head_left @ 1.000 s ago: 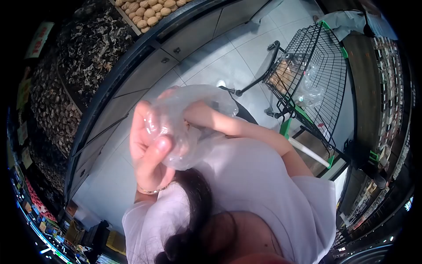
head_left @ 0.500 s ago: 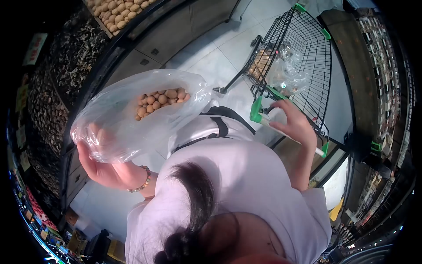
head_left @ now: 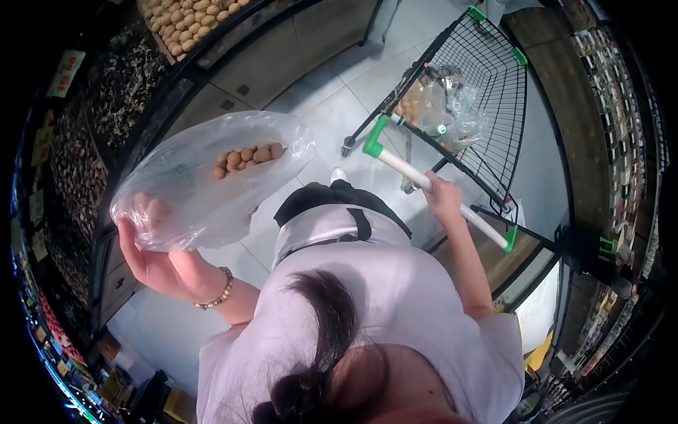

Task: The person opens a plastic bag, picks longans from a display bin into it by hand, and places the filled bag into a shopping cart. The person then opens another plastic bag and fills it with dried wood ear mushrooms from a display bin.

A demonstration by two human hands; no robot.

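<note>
A long display counter (head_left: 261,78) runs along the left, bearing dark heaps of dried goods (head_left: 120,106) and, at the far end, a bed of pale nuts (head_left: 187,28); its top seems set to bring the goods within arm's reach; on the right stands a wire shopping cart (head_left: 505,92), its near end turned to the person, probably so that one arm can steer it while the other is left for carrying; the clear plastic bag (head_left: 191,166) is held out to the left, near the counter and well apart from the cart, likely so its loose film hangs free of the shirt (head_left: 395,297); packed bags (head_left: 452,116) lie together in the cart toward the pushing end, where they look easiest to reach; the white cart handle (head_left: 402,169) slants under the right hand (head_left: 443,196), whose fingers are wrapped round the bar, a grasp that suits steering; the left hand (head_left: 157,263) grips the bag's near end, fingers bent into the film, though whether inside it or behind a fold I cannot tell; the round brown nuts (head_left: 247,157) sit bunched toward the bag's far end, presumably drawn there by their weight; a beaded bracelet (head_left: 217,293) circles the left wrist, below the plastic
</note>
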